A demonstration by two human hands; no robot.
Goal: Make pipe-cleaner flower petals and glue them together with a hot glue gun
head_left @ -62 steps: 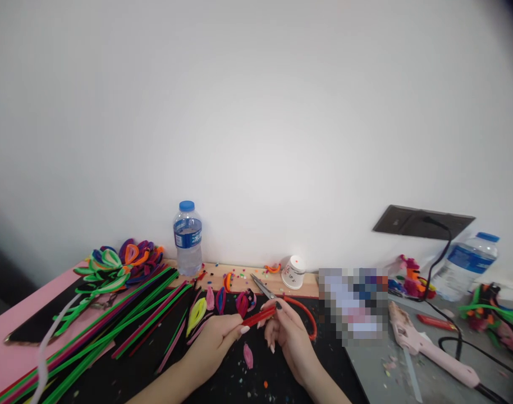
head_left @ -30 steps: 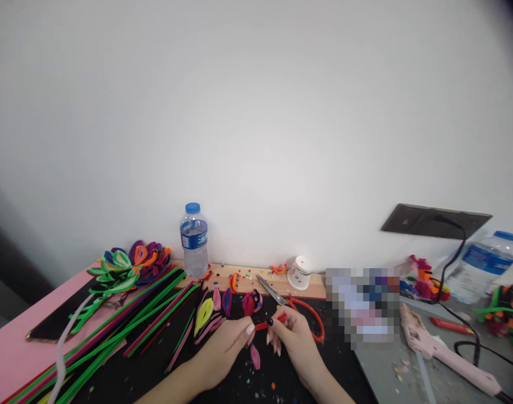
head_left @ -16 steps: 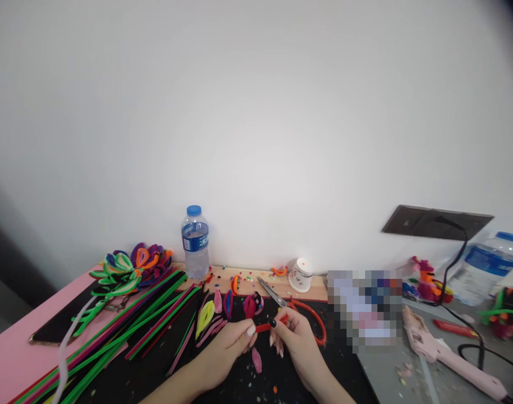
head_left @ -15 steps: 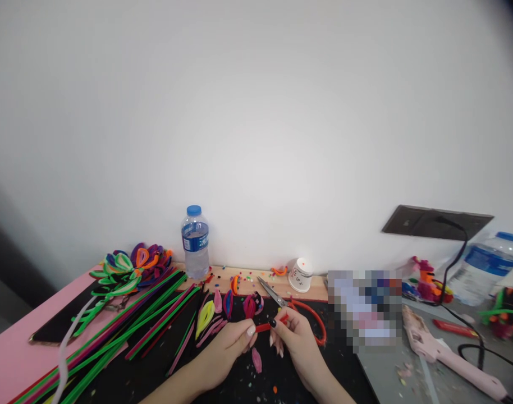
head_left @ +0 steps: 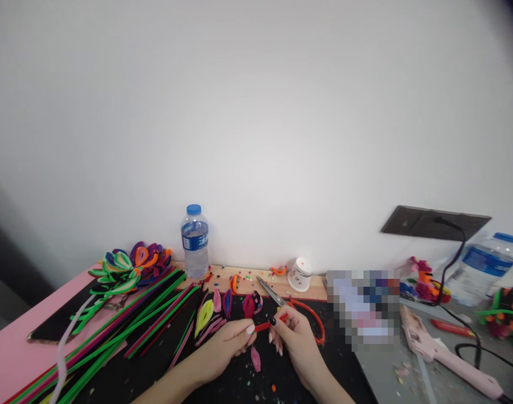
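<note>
My left hand (head_left: 227, 345) and my right hand (head_left: 292, 339) meet over the black mat (head_left: 223, 387) near the table's front. Both pinch the same short red pipe cleaner (head_left: 264, 325), the left at its left end, the right at its right end. A small pink folded petal (head_left: 255, 359) lies on the mat just below the fingers. Scissors with red handles (head_left: 296, 308) lie right behind my right hand. Finished petals in yellow, pink and blue (head_left: 223, 306) lie just left of and behind the hands.
Long green, pink and red pipe cleaners (head_left: 126, 331) fan out to the left, with looped shapes (head_left: 128, 264) behind them. A water bottle (head_left: 195, 241) and a small white cup (head_left: 299, 274) stand by the wall. A pink glue gun (head_left: 441, 350), cable and second bottle (head_left: 481, 266) lie right.
The red pipe cleaner has become shorter between my fingers and the hands have drawn closer together. The view has shifted slightly; in the last half second almost nothing moved.
</note>
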